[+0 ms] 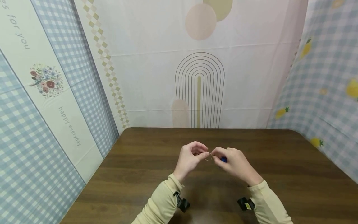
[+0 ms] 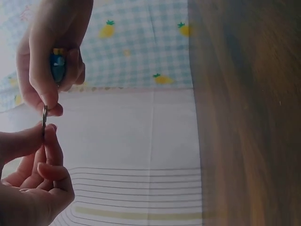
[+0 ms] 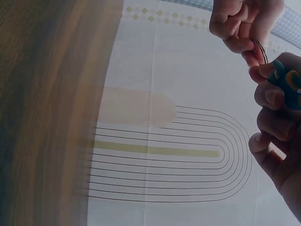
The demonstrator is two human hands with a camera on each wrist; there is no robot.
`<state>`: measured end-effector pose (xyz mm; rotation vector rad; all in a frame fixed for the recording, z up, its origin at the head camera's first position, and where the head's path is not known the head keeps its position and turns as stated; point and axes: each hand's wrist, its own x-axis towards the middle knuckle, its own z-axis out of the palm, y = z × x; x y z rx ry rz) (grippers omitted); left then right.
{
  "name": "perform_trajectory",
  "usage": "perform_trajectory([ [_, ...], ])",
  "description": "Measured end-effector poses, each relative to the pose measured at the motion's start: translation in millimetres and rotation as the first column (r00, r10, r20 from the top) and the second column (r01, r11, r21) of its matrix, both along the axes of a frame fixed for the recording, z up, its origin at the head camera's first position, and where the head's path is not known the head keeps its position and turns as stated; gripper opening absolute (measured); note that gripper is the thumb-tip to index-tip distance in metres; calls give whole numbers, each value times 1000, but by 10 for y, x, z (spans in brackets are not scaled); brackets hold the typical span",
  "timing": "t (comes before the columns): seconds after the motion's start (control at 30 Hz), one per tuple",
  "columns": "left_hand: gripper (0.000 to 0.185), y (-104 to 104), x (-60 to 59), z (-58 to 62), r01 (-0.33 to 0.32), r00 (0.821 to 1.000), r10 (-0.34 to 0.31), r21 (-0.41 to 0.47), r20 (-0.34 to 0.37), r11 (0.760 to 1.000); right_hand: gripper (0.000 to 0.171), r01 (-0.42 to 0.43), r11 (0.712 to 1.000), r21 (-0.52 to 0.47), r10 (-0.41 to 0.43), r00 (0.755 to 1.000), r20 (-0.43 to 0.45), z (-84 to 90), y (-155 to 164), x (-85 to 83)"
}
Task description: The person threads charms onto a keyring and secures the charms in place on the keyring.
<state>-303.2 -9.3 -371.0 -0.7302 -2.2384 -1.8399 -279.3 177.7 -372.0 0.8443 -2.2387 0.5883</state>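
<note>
Above the table's middle, my left hand pinches a thin metal split ring between thumb and index finger. My right hand meets it from the other side, thumb and fingertip at the ring's opposite edge. Within the right hand's curled fingers sits a small blue figure charm with orange-yellow parts, partly hidden by the fingers. The right wrist view shows the ring close beside the charm; their join is covered by fingertips. Both hands are raised off the wood, fingertips nearly touching.
A dark brown wooden table spreads under the hands. Behind it hangs a white cloth with printed arches. Blue checked cloths hang at the left and right sides. Black wrist cameras are strapped over the beige sleeves.
</note>
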Motion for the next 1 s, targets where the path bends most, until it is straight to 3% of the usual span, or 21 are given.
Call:
perform_trajectory([
  [0.17, 22, -17, 8, -11, 47, 995, -55, 105, 81, 993, 20, 21, 999, -40, -21, 1000, -20, -5, -14, -4],
  [0.3, 24, -24, 17, -13, 40, 996, -53, 178, 66, 983, 25, 11, 997, -73, -13, 999, -30, -14, -31, 0],
  [0.5, 21, -40, 34, -10, 9, 999, -17, 168, 46, 986, 26, -2, 998, -60, -2, 998, -64, -26, -60, 20],
  [0.77, 19, -98, 65, 13, 28, 999, -31, 100, 29, 995, 22, 17, 999, -38, -20, 998, -67, -30, -87, 65],
  [0.9, 17, -147, 42, 3, 61, 998, -61, -7, 12, 998, 18, -20, 1000, -8, 20, 999, 43, -27, -87, 82],
  [1.0, 14, -178, 0, -35, 73, 997, -73, -151, 5, 986, 12, -110, 994, 7, 104, 962, 252, -46, -74, 66],
])
